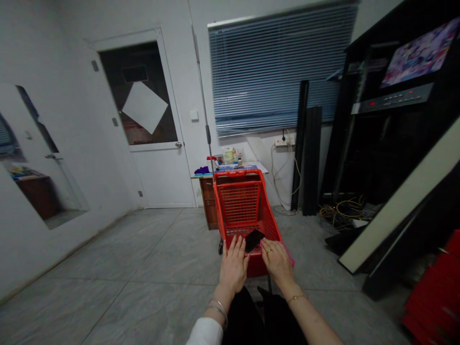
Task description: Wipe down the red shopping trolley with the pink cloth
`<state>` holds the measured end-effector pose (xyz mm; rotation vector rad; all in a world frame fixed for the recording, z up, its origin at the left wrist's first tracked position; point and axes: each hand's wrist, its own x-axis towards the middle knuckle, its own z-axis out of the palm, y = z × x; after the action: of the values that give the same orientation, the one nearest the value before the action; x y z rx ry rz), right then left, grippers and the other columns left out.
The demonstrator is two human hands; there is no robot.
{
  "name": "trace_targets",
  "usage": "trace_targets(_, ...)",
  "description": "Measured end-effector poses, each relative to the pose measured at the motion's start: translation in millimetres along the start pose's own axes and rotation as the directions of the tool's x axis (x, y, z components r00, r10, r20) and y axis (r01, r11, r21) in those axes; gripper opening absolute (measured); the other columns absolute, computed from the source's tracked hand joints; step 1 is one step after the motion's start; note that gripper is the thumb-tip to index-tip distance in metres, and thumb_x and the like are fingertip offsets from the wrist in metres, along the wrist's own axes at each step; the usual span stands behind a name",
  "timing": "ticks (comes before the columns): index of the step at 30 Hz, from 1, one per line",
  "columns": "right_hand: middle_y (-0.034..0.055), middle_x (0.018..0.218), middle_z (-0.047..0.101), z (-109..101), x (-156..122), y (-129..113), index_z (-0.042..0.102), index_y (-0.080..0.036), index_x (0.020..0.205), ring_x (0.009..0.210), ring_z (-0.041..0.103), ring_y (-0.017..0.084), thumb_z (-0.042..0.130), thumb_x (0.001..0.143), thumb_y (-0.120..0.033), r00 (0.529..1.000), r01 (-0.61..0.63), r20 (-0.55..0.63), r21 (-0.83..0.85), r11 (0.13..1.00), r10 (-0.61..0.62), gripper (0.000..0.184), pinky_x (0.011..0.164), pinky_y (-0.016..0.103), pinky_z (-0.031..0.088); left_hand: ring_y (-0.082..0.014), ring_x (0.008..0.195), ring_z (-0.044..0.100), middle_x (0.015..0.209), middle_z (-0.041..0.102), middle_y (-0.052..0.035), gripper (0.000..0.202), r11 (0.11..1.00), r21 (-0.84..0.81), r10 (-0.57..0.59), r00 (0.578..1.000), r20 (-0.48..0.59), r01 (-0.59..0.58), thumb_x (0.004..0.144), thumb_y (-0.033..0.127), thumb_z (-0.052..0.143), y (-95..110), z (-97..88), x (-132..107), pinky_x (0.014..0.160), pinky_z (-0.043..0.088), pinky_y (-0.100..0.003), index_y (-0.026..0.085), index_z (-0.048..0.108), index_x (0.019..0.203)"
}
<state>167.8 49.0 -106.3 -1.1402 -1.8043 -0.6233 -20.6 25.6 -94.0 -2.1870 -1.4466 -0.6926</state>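
A red plastic shopping cart stands right in front of me. My left hand lies on its near edge, fingers stretched out and holding nothing. Beside it, my right hand has its fingers curled on the near right rim. Pink cloth shows at the fingertips and under the outer side of that hand; most of it is hidden. Between both hands is a flat, dark, rectangular thing, perhaps a phone, close to the right fingertips.
Behind the cart stands a small desk with bottles and a purple cloth. A thin pole rises by the cart's left side. Dark panels, loose cables and a leaning pale board are at right. A white door is at back left.
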Motion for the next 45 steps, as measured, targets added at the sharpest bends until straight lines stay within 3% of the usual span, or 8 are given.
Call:
trace_targets(5,0.0089,0.115,0.072,19.7,1.5,-42.1,0.070,-0.018,0.114,0.102,0.065,0.022,0.048,0.097,-0.024,0.999,0.032,-0.002,-0.001,0.999,-0.032,0.029,0.098,0.039,0.045,-0.0248,0.145,0.031,0.154,0.042,-0.0065,0.049,1.000,-0.010,-0.001,1.000,0.019,0.001,0.099,0.030,0.035,-3.3,-2.9,-0.3,0.117,0.031,-0.056,0.020,0.038,0.147)
trace_targets(12,0.0080,0.118,0.071,-1.6,-2.3,9.7,0.067,-0.021,0.121,0.104,0.066,0.018,0.046,0.097,-0.020,0.997,0.076,0.024,0.021,0.997,-0.076,0.032,0.099,0.037,0.046,-0.0225,0.145,0.032,0.153,0.043,-0.0054,0.048,0.999,-0.035,-0.008,0.999,0.048,0.009,0.101,0.032,0.034,-3.0,-6.8,1.7,0.118,0.030,-0.054,0.020,0.039,0.146)
trace_targets(19,0.0078,0.115,0.072,17.7,0.5,-35.0,0.070,-0.019,0.114,0.103,0.065,0.020,0.045,0.096,-0.020,0.999,0.046,-0.015,-0.008,0.999,-0.046,0.031,0.098,0.038,0.046,-0.0241,0.145,0.032,0.153,0.043,-0.0060,0.048,0.999,-0.039,-0.021,0.999,0.038,0.023,0.100,0.031,0.035,-0.7,-4.5,1.0,0.118,0.030,-0.057,0.021,0.040,0.147)
trace_targets(26,0.0078,0.115,0.072,-4.0,-0.3,19.0,0.068,-0.020,0.117,0.102,0.066,0.017,0.043,0.099,-0.022,0.994,0.087,0.058,0.063,0.994,-0.090,0.031,0.096,0.036,0.048,-0.0231,0.144,0.034,0.152,0.044,-0.0067,0.047,0.999,-0.031,-0.004,0.999,0.032,0.005,0.101,0.032,0.033,-1.9,-4.0,2.1,0.117,0.033,-0.053,0.019,0.042,0.145)
trace_targets(30,0.0080,0.111,0.073,5.7,-1.0,-4.9,0.071,-0.019,0.110,0.100,0.067,0.019,0.044,0.098,-0.021,1.000,0.011,-0.016,0.013,1.000,-0.011,0.030,0.097,0.039,0.047,-0.0241,0.144,0.033,0.152,0.044,-0.0069,0.048,0.999,-0.039,-0.034,0.999,-0.020,0.033,0.100,0.030,0.034,6.2,0.3,1.9,0.118,0.030,-0.057,0.021,0.039,0.147)
trace_targets(34,0.0075,0.114,0.073,16.3,2.1,-35.4,0.071,-0.019,0.112,0.101,0.066,0.020,0.044,0.097,-0.020,0.999,0.045,-0.006,0.011,0.999,-0.045,0.031,0.096,0.038,0.047,-0.0232,0.143,0.035,0.152,0.045,-0.0056,0.047,0.999,-0.026,-0.031,1.000,0.004,0.031,0.100,0.030,0.033,-0.8,-0.7,0.9,0.117,0.032,-0.055,0.022,0.040,0.146)
trace_targets(41,0.0075,0.113,0.073,-5.5,1.5,14.5,0.069,-0.020,0.114,0.102,0.066,0.018,0.045,0.098,-0.022,0.998,0.043,0.032,0.057,0.997,-0.045,0.029,0.097,0.036,0.046,-0.0227,0.144,0.034,0.152,0.045,-0.0057,0.048,0.998,-0.054,-0.022,0.999,0.031,0.024,0.101,0.031,0.033,-0.6,-2.3,2.7,0.118,0.030,-0.054,0.021,0.040,0.147)
trace_targets(45,0.0074,0.108,0.074,5.6,1.7,-15.3,0.072,-0.019,0.107,0.098,0.066,0.020,0.045,0.097,-0.020,0.999,-0.010,-0.036,-0.007,1.000,0.010,0.029,0.098,0.038,0.045,-0.0234,0.145,0.032,0.153,0.044,-0.0052,0.047,0.998,-0.042,-0.043,0.999,0.026,0.044,0.101,0.032,0.032,6.5,-1.2,3.7,0.118,0.030,-0.056,0.021,0.041,0.146)
